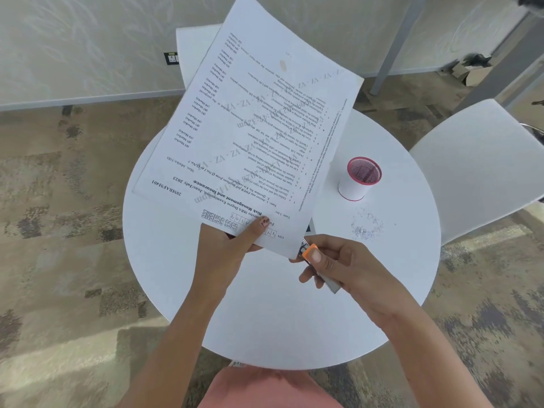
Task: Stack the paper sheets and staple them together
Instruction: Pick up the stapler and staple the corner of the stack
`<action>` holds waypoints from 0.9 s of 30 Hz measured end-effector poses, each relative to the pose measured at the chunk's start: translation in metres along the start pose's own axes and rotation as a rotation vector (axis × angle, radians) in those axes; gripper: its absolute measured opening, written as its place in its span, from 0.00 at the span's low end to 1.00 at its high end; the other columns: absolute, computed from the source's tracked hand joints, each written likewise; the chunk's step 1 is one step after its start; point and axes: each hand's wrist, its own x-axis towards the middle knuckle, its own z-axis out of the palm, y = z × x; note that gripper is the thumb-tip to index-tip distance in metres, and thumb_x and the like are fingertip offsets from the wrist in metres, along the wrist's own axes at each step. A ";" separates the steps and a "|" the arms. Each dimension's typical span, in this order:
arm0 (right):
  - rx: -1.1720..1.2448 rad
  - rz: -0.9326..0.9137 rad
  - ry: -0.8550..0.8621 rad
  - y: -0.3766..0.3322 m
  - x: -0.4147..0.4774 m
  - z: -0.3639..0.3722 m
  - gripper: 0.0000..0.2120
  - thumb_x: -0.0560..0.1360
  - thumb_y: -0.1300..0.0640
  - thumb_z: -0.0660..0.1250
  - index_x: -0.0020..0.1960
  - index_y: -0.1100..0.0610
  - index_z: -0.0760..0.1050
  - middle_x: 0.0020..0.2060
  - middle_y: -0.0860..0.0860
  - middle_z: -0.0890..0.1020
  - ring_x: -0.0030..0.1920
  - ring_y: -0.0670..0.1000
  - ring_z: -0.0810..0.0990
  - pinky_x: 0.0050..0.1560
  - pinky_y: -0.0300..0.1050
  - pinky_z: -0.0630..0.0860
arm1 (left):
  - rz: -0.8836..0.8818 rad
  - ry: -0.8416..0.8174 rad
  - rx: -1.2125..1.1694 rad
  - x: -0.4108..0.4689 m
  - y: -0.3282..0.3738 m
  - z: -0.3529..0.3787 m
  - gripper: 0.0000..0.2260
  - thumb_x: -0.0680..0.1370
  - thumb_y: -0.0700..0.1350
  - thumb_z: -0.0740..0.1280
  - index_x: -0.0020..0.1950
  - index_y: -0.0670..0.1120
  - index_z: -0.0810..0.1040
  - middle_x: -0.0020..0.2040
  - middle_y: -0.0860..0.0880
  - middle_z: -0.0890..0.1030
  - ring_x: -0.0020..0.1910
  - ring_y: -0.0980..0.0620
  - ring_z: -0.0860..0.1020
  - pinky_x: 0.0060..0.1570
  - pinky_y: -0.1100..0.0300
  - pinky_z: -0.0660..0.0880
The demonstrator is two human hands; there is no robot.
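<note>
Stapler at the corner of our exam papers

Our right hand (pixel 338 263) grips the orange-tipped stapler (pixel 309 250) at the paper sheets' (pixel 250 122) near corner. Our left hand (pixel 226 245) pinches their near edge. "CBCS SCHEME" and "Risk Management and Insurance" read upside down, long axis running away from us. There's a pink-rimmed mesh cup (pixel 357 181) on the round table (pixel 265 313), contents unclear.

We sit at a round white bench (pixel 265 319) on mottled beige and grey carpet (pixel 59 231). A white chair (pixel 477 160) stands at its right edge, another chair (pixel 194 45) behind its far edge. The pale wall (pixel 88 39) carries a dark socket (pixel 171 58).
</note>
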 end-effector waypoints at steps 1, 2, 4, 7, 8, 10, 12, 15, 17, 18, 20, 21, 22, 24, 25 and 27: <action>-0.012 0.003 0.002 -0.001 0.000 0.001 0.17 0.70 0.49 0.70 0.55 0.56 0.80 0.50 0.53 0.85 0.40 0.50 0.82 0.39 0.39 0.73 | 0.010 0.001 0.001 0.000 0.001 0.001 0.16 0.74 0.34 0.72 0.55 0.53 0.79 0.48 0.56 0.86 0.47 0.55 0.84 0.39 0.61 0.80; -0.027 0.006 0.006 -0.002 0.001 0.002 0.17 0.69 0.49 0.70 0.55 0.56 0.80 0.50 0.53 0.85 0.40 0.49 0.82 0.40 0.40 0.73 | 0.016 0.001 0.006 0.000 0.002 0.002 0.16 0.74 0.34 0.72 0.54 0.53 0.80 0.47 0.56 0.86 0.46 0.55 0.84 0.39 0.61 0.80; -0.054 0.009 0.011 -0.003 0.001 0.003 0.16 0.70 0.49 0.70 0.55 0.56 0.80 0.50 0.52 0.84 0.39 0.48 0.82 0.40 0.40 0.72 | 0.022 0.005 0.017 -0.001 0.004 0.004 0.15 0.75 0.33 0.72 0.53 0.53 0.80 0.47 0.56 0.86 0.46 0.55 0.84 0.38 0.62 0.80; -0.076 0.013 0.018 -0.005 0.002 0.004 0.16 0.69 0.49 0.71 0.54 0.55 0.81 0.49 0.51 0.84 0.39 0.47 0.82 0.41 0.41 0.72 | 0.041 -0.006 0.026 -0.002 0.006 0.005 0.14 0.73 0.37 0.74 0.50 0.56 0.82 0.47 0.55 0.86 0.46 0.54 0.84 0.38 0.61 0.80; -0.079 0.012 0.021 -0.006 0.002 0.004 0.16 0.69 0.49 0.71 0.54 0.54 0.81 0.48 0.50 0.84 0.38 0.47 0.82 0.41 0.41 0.72 | 0.046 -0.013 0.027 -0.003 0.008 0.005 0.13 0.73 0.38 0.74 0.49 0.56 0.83 0.47 0.55 0.86 0.46 0.54 0.84 0.38 0.61 0.80; -0.083 0.004 0.018 -0.007 0.002 0.004 0.15 0.68 0.50 0.71 0.53 0.54 0.81 0.49 0.50 0.85 0.39 0.48 0.82 0.39 0.39 0.72 | 0.064 -0.029 0.037 -0.004 0.010 0.006 0.13 0.74 0.36 0.73 0.50 0.54 0.82 0.46 0.54 0.86 0.45 0.54 0.84 0.39 0.60 0.80; -0.090 -0.004 0.018 -0.009 0.001 0.004 0.15 0.68 0.51 0.71 0.53 0.54 0.82 0.49 0.51 0.85 0.39 0.48 0.82 0.39 0.39 0.71 | 0.080 -0.044 0.046 -0.006 0.014 0.007 0.12 0.76 0.34 0.70 0.52 0.51 0.80 0.45 0.55 0.86 0.44 0.55 0.84 0.39 0.61 0.80; -0.100 -0.016 0.021 -0.011 0.000 0.003 0.14 0.67 0.51 0.72 0.52 0.54 0.82 0.48 0.52 0.85 0.40 0.49 0.82 0.40 0.40 0.71 | 0.087 -0.049 0.032 -0.006 0.018 0.009 0.15 0.76 0.33 0.69 0.50 0.54 0.81 0.45 0.57 0.85 0.43 0.56 0.84 0.38 0.62 0.79; -0.100 -0.026 0.017 -0.013 -0.001 0.003 0.14 0.67 0.51 0.72 0.51 0.55 0.82 0.48 0.53 0.85 0.40 0.49 0.82 0.39 0.38 0.71 | 0.084 -0.040 0.036 -0.006 0.018 0.008 0.14 0.75 0.34 0.71 0.50 0.55 0.81 0.45 0.57 0.85 0.44 0.57 0.83 0.38 0.62 0.79; -0.099 -0.030 0.017 -0.013 -0.001 0.003 0.14 0.67 0.52 0.72 0.51 0.55 0.82 0.48 0.53 0.85 0.40 0.49 0.82 0.38 0.37 0.72 | 0.082 -0.040 0.037 -0.006 0.018 0.008 0.13 0.75 0.35 0.73 0.51 0.53 0.81 0.45 0.56 0.85 0.44 0.56 0.83 0.38 0.62 0.79; -0.096 -0.039 0.018 -0.014 -0.001 0.004 0.14 0.67 0.52 0.72 0.51 0.56 0.82 0.48 0.54 0.85 0.40 0.49 0.82 0.37 0.35 0.72 | 0.081 -0.043 0.046 -0.006 0.018 0.009 0.12 0.74 0.37 0.73 0.53 0.51 0.80 0.47 0.56 0.85 0.45 0.56 0.84 0.39 0.61 0.79; -0.094 -0.042 0.019 -0.015 -0.001 0.004 0.14 0.67 0.52 0.72 0.51 0.56 0.82 0.48 0.54 0.85 0.40 0.49 0.82 0.37 0.35 0.72 | 0.077 -0.041 0.049 -0.006 0.018 0.009 0.12 0.74 0.36 0.73 0.54 0.50 0.80 0.46 0.55 0.85 0.45 0.56 0.84 0.39 0.61 0.79; -0.092 -0.047 0.018 -0.015 -0.001 0.005 0.13 0.67 0.52 0.72 0.50 0.55 0.82 0.48 0.54 0.85 0.40 0.49 0.82 0.37 0.35 0.72 | 0.070 -0.037 0.044 -0.006 0.019 0.009 0.12 0.75 0.35 0.72 0.55 0.49 0.79 0.46 0.55 0.85 0.45 0.56 0.84 0.39 0.62 0.79; -0.091 -0.057 0.015 -0.016 -0.001 0.005 0.10 0.67 0.52 0.72 0.48 0.52 0.83 0.47 0.53 0.85 0.40 0.49 0.82 0.38 0.36 0.72 | 0.068 -0.038 0.037 -0.006 0.020 0.009 0.13 0.76 0.33 0.71 0.56 0.48 0.79 0.48 0.54 0.85 0.46 0.55 0.84 0.39 0.61 0.80; -0.090 -0.062 0.014 -0.016 -0.002 0.005 0.09 0.67 0.52 0.72 0.47 0.51 0.83 0.47 0.53 0.85 0.40 0.49 0.82 0.38 0.36 0.71 | 0.072 -0.042 0.041 -0.006 0.020 0.009 0.13 0.75 0.34 0.71 0.57 0.47 0.79 0.49 0.53 0.85 0.47 0.54 0.84 0.39 0.60 0.80; -0.082 -0.071 0.011 -0.017 -0.002 0.006 0.07 0.67 0.53 0.72 0.45 0.50 0.83 0.47 0.53 0.85 0.40 0.49 0.82 0.38 0.36 0.71 | 0.074 -0.041 0.042 -0.007 0.021 0.009 0.13 0.76 0.34 0.71 0.58 0.46 0.79 0.50 0.52 0.85 0.47 0.54 0.84 0.40 0.59 0.80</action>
